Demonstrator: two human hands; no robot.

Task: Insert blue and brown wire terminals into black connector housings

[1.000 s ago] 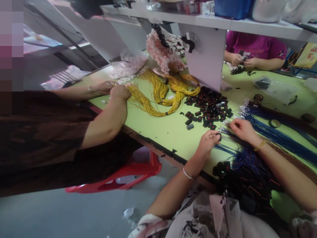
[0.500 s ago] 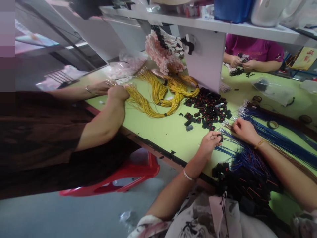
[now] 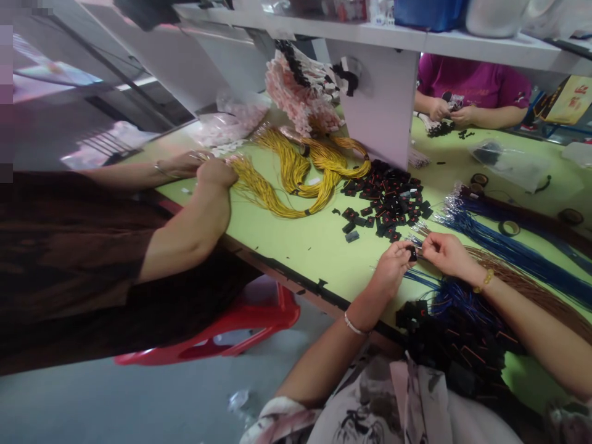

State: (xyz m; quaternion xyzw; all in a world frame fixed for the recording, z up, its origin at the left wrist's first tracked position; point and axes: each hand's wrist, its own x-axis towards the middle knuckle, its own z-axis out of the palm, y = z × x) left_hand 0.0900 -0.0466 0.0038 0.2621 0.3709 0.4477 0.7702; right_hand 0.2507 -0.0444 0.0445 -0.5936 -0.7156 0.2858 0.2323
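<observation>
Where the green tabletop begins at the left, a co-worker's hands rest on the yellow wire bundles; beside these lies the loose pile of black connector housings; the left hand pinches one small black housing between thumb and fingertips; the right hand, a second ago spread over the blue wires farther right, has drawn in to meet the left, its fingertips pinched at the housing, seemingly on a wire end, too fine to confirm; this suggests wire and housing are being joined; finished assemblies lie nearest the body; a yellow carton at far right bears red characters, illegible.
</observation>
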